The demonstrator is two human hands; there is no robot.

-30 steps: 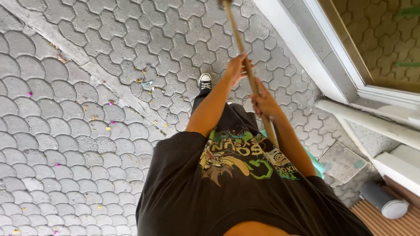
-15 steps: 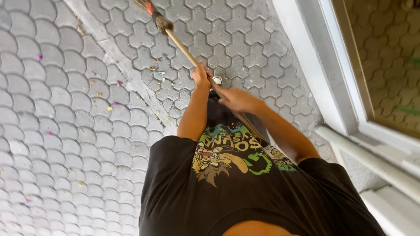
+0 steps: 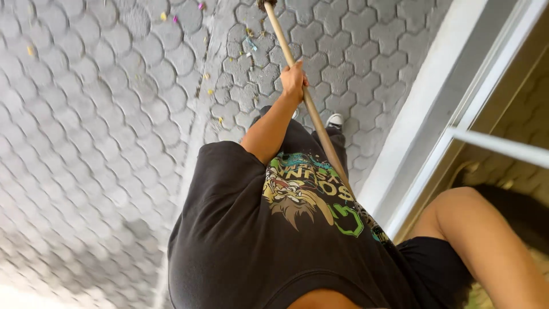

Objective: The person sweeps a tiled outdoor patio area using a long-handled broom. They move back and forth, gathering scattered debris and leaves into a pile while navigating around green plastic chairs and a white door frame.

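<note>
I look down my black printed shirt (image 3: 274,229) at grey paving stones (image 3: 91,126). My left hand (image 3: 294,80) is closed around a long wooden broom handle (image 3: 320,134) that runs from my waist up to the top edge, where the bristle end (image 3: 265,3) just shows. My right arm (image 3: 474,229) is bent out to the right near the doorway, and its hand is out of the picture. Small coloured scraps of litter (image 3: 250,40) lie on the stones beside the broom's end.
One black-and-white shoe (image 3: 334,120) shows beside the handle. A white door frame and step (image 3: 423,114) run diagonally on the right, with a white bar (image 3: 503,147) across a glass pane. More scraps (image 3: 164,16) lie at the top left.
My right hand has come off the handle and its arm has swung out to the right. The broom now points straight ahead, held by the left hand alone; the view has turned toward the doorway.
</note>
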